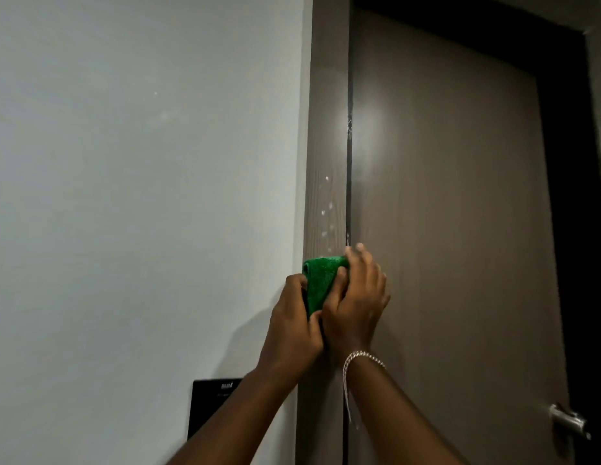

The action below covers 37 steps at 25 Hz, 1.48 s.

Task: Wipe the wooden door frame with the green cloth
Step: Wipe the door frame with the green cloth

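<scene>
A grey-brown wooden door frame (327,135) runs upright through the middle of the view, left of the shut door. A folded green cloth (320,283) is pressed flat against the frame at about mid height. My left hand (292,325) grips the cloth's left and lower edge. My right hand (356,297), with a chain bracelet at the wrist, presses on the cloth's right side, fingers reaching over the frame's inner edge. Small white droplets or specks (327,209) dot the frame just above the cloth.
The brown door (453,213) fills the right half, with a metal handle (569,421) at the lower right. A plain white wall (141,196) lies left of the frame. A black wall panel (208,404) sits low on the wall, partly behind my left forearm.
</scene>
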Each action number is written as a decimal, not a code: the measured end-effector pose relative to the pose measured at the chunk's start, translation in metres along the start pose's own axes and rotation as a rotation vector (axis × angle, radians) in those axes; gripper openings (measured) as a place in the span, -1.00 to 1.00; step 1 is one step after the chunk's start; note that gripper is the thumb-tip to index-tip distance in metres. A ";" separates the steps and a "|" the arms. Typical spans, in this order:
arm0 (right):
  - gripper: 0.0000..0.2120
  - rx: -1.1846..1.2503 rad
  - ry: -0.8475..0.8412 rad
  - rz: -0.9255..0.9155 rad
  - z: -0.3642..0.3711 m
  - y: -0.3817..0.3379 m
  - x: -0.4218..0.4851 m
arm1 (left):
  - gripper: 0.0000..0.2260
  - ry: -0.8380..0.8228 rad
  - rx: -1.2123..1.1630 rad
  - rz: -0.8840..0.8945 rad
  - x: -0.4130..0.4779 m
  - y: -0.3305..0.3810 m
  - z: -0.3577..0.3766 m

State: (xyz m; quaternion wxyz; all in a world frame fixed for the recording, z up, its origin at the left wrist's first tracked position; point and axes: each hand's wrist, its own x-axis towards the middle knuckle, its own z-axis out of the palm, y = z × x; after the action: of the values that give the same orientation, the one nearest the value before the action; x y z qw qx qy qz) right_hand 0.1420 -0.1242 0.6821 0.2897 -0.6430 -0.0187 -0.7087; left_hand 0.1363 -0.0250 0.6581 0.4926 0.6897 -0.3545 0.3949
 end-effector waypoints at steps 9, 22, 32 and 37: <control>-0.11 -0.302 -0.165 -0.359 0.019 0.033 -0.007 | -0.45 0.167 0.832 0.369 0.108 -0.023 -0.091; -0.27 -0.284 -0.124 -0.370 0.031 0.011 0.020 | -0.33 0.141 1.133 0.393 0.127 -0.045 -0.088; -0.31 -0.143 -0.091 -0.191 0.031 0.010 0.029 | -0.34 0.171 1.150 0.383 0.124 -0.042 -0.085; -0.25 -0.245 -0.204 -0.494 0.026 0.025 -0.017 | -0.34 0.173 1.144 0.376 0.124 -0.043 -0.084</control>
State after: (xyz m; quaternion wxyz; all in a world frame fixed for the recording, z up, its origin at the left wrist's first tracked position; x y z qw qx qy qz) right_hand 0.1763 -0.1281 0.6620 0.0252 -0.7173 -0.1178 -0.6863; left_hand 0.2121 0.0551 0.7688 -0.0075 0.7361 -0.1605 0.6575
